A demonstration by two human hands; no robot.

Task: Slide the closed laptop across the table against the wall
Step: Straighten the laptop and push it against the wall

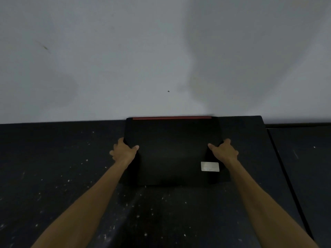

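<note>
A closed black laptop (pixel 172 151) lies flat on the dark table (pixel 71 176), its red rear strip touching the pale grey wall (pixel 161 59). A small white sticker sits on the lid near its front right corner. My left hand (pixel 123 151) grips the laptop's left edge, thumb on top of the lid. My right hand (pixel 224 152) grips the right edge the same way. Both forearms reach straight out from the bottom of the view.
The black tabletop is speckled with white flecks. Its right edge runs diagonally at the right, with a narrow gap to a second dark surface (pixel 304 167). A small dark spot marks the wall above the laptop.
</note>
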